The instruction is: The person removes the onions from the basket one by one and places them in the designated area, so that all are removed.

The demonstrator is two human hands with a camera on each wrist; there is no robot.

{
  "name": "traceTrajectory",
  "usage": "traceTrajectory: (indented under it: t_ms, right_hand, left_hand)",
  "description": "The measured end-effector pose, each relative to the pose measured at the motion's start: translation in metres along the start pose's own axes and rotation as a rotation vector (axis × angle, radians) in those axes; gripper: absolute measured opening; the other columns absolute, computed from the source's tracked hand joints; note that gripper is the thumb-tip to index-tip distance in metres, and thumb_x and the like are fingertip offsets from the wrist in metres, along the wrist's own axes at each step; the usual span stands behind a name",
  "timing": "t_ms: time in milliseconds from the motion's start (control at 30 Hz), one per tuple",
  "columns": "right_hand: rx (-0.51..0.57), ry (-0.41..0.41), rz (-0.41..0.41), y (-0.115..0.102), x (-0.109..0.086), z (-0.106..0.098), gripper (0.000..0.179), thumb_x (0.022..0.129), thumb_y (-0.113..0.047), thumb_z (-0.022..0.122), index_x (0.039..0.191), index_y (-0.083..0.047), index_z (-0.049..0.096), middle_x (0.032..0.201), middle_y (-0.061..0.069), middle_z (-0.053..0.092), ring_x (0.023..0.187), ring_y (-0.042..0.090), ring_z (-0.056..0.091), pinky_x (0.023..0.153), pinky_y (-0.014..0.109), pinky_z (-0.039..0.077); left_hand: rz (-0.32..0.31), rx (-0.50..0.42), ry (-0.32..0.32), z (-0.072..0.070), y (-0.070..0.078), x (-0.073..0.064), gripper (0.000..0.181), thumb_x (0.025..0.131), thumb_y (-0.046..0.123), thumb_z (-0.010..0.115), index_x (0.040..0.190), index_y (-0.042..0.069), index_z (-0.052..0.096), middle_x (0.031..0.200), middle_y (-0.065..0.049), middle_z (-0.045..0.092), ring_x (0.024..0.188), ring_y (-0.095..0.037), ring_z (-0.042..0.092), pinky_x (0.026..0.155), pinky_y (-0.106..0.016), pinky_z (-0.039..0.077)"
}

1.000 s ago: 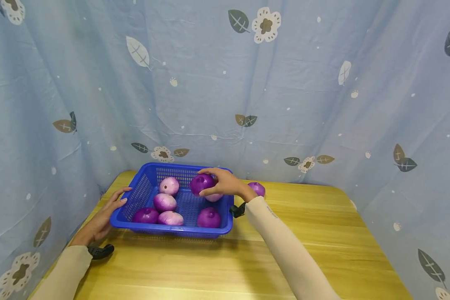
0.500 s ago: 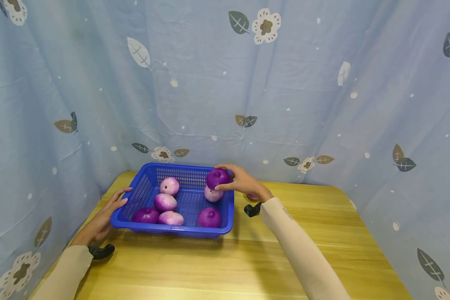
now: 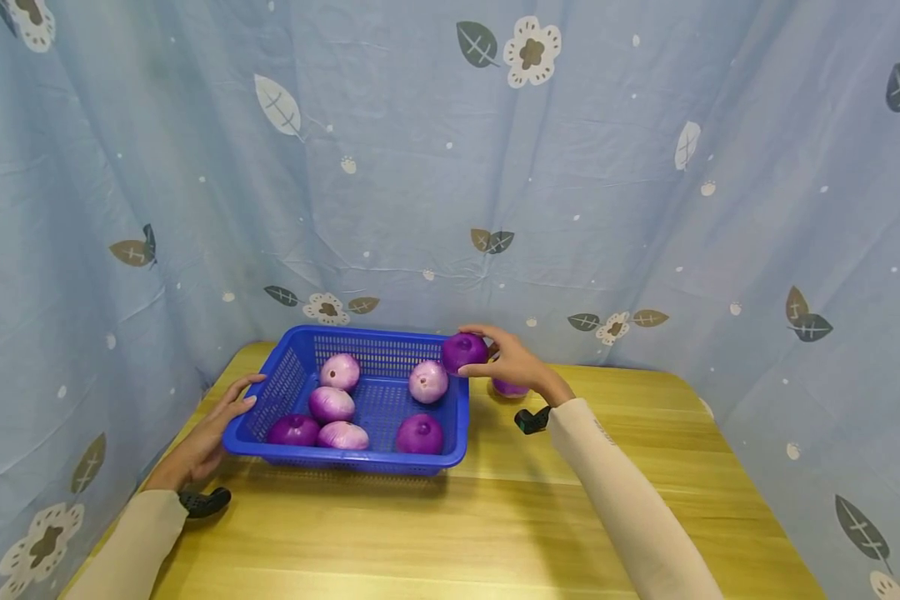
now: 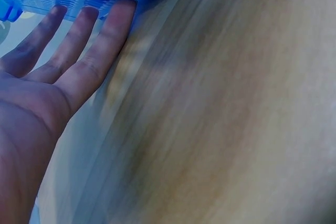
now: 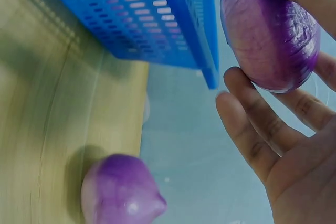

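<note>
My right hand [image 3: 512,360] grips a purple onion [image 3: 464,353] between thumb and fingers, over the right rim of the blue plastic basket [image 3: 345,457]. The right wrist view shows that held onion [image 5: 268,35] above and beside the basket wall [image 5: 142,19]. My left hand [image 3: 208,429] is at the basket's left side, and in the left wrist view its straight fingers [image 4: 100,51] touch the slotted wall. Inside the basket lie several onions, among them a pale one [image 3: 428,382] near the right wall and a dark purple one [image 3: 419,434] at the front right.
Another onion [image 3: 510,387] sits on the wooden table [image 3: 570,500] just right of the basket, partly behind my right hand. A blue patterned curtain [image 3: 450,167] hangs around the table's back and sides.
My right hand has carried the purple onion rightward, from above the basket's inside to its right rim, uncovering the pale onion beneath. My left hand and the basket have stayed in place.
</note>
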State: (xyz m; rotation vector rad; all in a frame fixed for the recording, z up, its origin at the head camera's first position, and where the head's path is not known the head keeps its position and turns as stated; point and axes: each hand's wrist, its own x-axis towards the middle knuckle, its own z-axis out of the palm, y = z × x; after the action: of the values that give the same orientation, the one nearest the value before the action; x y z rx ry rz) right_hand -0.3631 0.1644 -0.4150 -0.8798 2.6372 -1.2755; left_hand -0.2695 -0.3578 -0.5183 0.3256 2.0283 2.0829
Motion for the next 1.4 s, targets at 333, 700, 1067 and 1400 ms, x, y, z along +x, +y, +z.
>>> traceTrajectory:
  t_ms: [333,700,1067,1400]
  right_hand:
    - [-0.009,0.039,0.044,0.014,-0.013,-0.009,0.075,0.081,-0.043,0.088,0.147,-0.029,0.054,0.135,-0.005,0.059,0.102,0.023,0.063,0.083,0.039,0.056]
    - [0.006,0.090,0.087,0.028,-0.031,-0.024,0.074,0.083,-0.042,0.086,0.148,-0.034,0.052,0.130,0.000,0.062,0.106,0.027,0.061,0.080,0.042,0.055]
    - [0.008,0.146,0.138,0.045,-0.051,-0.045,0.077,0.083,-0.045,0.085,0.150,-0.030,0.050,0.130,0.005,0.060,0.105,0.028,0.060,0.081,0.043,0.054]
    - [0.009,0.174,0.189,0.060,-0.069,-0.059,0.079,0.085,-0.047,0.084,0.153,-0.031,0.047,0.133,0.008,0.058,0.106,0.030,0.060,0.080,0.043,0.054]
  left_hand:
    - [-0.003,-0.016,-0.003,-0.004,-0.002,0.000,0.043,0.113,0.030,0.036,0.155,0.038,0.027,0.137,-0.003,0.045,0.106,-0.023,0.068,0.082,-0.047,0.060]
    - [-0.021,0.001,0.012,-0.002,-0.002,0.000,0.045,0.113,0.032,0.037,0.156,0.038,0.026,0.137,-0.002,0.043,0.106,-0.024,0.068,0.083,-0.049,0.059]
    - [-0.023,0.020,0.016,-0.004,-0.003,0.001,0.045,0.112,0.034,0.038,0.156,0.040,0.026,0.141,-0.009,0.037,0.108,-0.024,0.067,0.084,-0.049,0.059]
    - [-0.020,0.021,0.016,-0.004,-0.003,0.002,0.046,0.113,0.034,0.037,0.157,0.039,0.025,0.140,-0.008,0.039,0.107,-0.024,0.068,0.083,-0.049,0.059]
